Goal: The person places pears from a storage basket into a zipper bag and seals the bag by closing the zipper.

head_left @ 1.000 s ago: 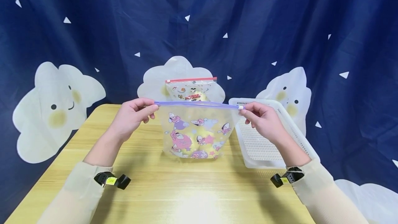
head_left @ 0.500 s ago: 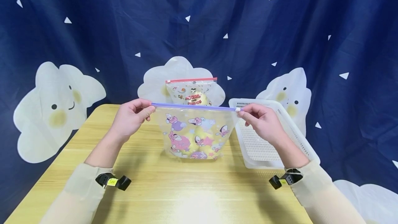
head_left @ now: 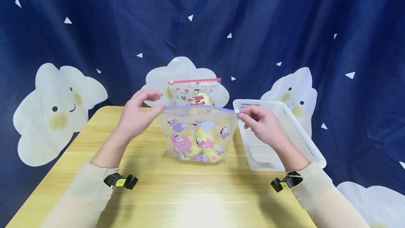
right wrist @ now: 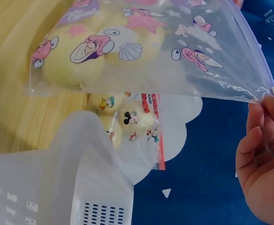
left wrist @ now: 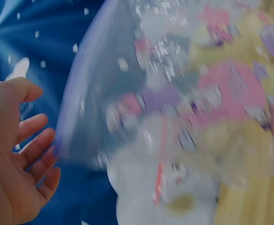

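Observation:
A clear zip bag (head_left: 181,129) with a purple zip edge and pink printed characters stands on the table. Round pale-yellow things (right wrist: 76,61) show through its wall. My right hand (head_left: 265,124) pinches the bag's right top corner beside the white slider (head_left: 236,111). At the other end, my left hand (head_left: 137,115) has its fingers spread and apart, near the left top corner. In the left wrist view that hand (left wrist: 22,159) grips nothing; whether a fingertip touches the zip edge I cannot tell. The zip edge bows apart in the middle.
Behind the bag stands a second zip bag (head_left: 194,87) with a red zip and yellow round contents. To the right is a white perforated plastic basket (head_left: 311,149). A wooden table (head_left: 152,192) lies in front of a blue curtain (head_left: 202,6) with clouds.
My left hand has let go of the bag's left corner and opened its fingers. The right hand has moved slightly left with its corner, and the taut zip edge has slackened.

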`<action>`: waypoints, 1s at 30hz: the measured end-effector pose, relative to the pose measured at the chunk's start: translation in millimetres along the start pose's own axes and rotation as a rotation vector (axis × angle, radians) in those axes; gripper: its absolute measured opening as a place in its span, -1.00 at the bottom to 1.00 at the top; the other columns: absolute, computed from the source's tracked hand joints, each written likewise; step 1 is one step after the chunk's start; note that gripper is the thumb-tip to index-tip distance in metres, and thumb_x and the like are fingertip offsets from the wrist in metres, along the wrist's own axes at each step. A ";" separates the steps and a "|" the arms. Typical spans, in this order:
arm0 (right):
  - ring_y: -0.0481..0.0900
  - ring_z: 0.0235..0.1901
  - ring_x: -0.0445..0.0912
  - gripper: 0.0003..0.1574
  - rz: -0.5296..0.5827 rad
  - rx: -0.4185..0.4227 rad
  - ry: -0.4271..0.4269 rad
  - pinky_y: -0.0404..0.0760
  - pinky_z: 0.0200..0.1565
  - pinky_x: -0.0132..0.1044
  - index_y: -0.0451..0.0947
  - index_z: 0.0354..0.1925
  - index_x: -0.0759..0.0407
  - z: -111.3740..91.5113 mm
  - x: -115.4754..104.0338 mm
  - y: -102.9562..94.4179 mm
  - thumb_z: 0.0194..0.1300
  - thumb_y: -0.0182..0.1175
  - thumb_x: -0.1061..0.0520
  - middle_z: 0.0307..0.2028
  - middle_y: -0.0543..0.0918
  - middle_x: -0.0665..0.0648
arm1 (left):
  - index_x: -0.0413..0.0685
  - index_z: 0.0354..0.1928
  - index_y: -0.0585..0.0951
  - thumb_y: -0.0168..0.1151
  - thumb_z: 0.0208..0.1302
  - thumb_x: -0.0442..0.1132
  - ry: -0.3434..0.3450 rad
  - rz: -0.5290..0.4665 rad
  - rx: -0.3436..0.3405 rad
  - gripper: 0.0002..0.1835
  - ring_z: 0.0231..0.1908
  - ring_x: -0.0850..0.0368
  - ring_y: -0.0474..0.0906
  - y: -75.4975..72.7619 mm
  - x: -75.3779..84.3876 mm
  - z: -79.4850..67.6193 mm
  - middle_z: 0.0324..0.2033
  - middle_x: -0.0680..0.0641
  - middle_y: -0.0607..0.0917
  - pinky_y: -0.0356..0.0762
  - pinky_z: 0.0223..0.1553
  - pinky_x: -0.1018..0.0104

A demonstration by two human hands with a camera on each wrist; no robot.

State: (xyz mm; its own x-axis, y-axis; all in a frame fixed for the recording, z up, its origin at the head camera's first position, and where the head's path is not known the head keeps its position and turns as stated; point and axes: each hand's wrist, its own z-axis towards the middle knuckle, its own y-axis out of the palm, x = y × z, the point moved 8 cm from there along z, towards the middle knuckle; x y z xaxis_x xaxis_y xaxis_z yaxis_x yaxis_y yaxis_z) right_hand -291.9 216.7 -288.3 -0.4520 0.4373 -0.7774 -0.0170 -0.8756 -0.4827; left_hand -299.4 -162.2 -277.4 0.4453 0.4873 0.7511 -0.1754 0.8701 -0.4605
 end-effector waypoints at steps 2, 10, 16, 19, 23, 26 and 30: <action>0.61 -0.47 -0.09 -0.90 0.006 -0.002 0.003 0.48 -0.52 -0.34 0.77 -0.09 0.24 0.3 0.5 0.8 0.53 0.39 0.20 -0.44 0.65 -0.09 | -0.04 0.19 0.78 0.47 0.45 -0.11 0.061 0.012 -0.012 -0.65 0.16 0.04 0.62 11.5 19.6 3.2 0.11 -0.08 0.77 0.52 0.21 0.07; 0.61 -0.49 -0.13 -0.88 0.001 0.011 0.015 0.47 -0.54 -0.33 0.77 -0.11 0.23 0.3 2.3 2.0 0.53 0.40 0.17 -0.45 0.65 -0.05 | -0.06 0.10 0.84 0.52 0.39 -0.15 0.285 0.066 -0.216 -0.70 0.10 -0.02 0.68 88.8 90.9 12.8 -0.01 -0.06 0.79 0.67 0.24 -0.01; 0.61 -0.49 -0.10 -0.91 0.017 0.000 -0.008 0.49 -0.51 -0.34 0.76 -0.11 0.25 -0.6 1.6 4.2 0.53 0.40 0.22 -0.45 0.64 0.00 | -0.02 0.09 0.85 0.53 0.40 -0.11 0.346 0.198 -0.290 -0.70 0.05 0.02 0.70 135.9 118.5 21.7 -0.02 -0.04 0.80 0.68 0.16 0.13; 0.61 -0.49 -0.08 -0.92 0.011 -0.005 -0.020 0.50 -0.49 -0.35 0.76 -0.11 0.25 -0.8 0.2 5.0 0.52 0.39 0.22 -0.45 0.65 -0.01 | -0.01 0.11 0.85 0.52 0.43 -0.08 0.370 0.270 -0.315 -0.70 0.08 0.01 0.69 150.2 125.4 24.1 0.00 -0.04 0.80 0.65 0.19 0.10; 0.62 -0.48 -0.07 -0.92 0.000 -0.005 -0.029 0.53 -0.46 -0.36 0.78 -0.09 0.24 -0.2 -1.7 5.2 0.52 0.40 0.23 -0.43 0.66 -0.08 | 0.00 0.07 0.86 0.47 0.46 -0.11 0.397 0.314 -0.322 -0.76 0.04 0.02 0.68 159.0 131.5 25.8 -0.05 -0.01 0.80 0.64 0.19 0.10; 0.62 -0.48 -0.09 -0.91 -0.008 0.001 -0.037 0.54 -0.45 -0.36 0.78 -0.08 0.24 0.9 -1.9 5.0 0.51 0.40 0.23 -0.41 0.67 -0.11 | 0.01 -0.01 0.87 0.46 0.46 -0.14 0.412 0.320 -0.307 -0.82 -0.02 0.03 0.68 160.6 134.5 26.4 -0.13 0.01 0.80 0.65 0.14 0.10; 0.62 -0.50 -0.03 -0.92 -0.024 0.012 -0.047 0.53 -0.47 -0.37 0.79 -0.08 0.23 1.0 -2.4 4.3 0.51 0.41 0.24 -0.42 0.67 -0.09 | -0.01 -0.09 0.87 0.46 0.43 -0.16 0.423 0.304 -0.295 -0.86 -0.06 0.04 0.68 161.6 136.7 25.6 -0.19 0.03 0.80 0.64 0.12 0.10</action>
State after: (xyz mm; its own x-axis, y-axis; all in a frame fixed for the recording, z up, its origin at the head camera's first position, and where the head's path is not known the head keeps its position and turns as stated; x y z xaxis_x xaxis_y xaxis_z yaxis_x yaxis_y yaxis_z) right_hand -291.9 211.7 -288.1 -0.4930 0.4479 -0.7459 -0.0386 -0.8677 -0.4955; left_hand -289.3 46.9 -237.0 0.7347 0.5873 0.3397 -0.1257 0.6098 -0.7825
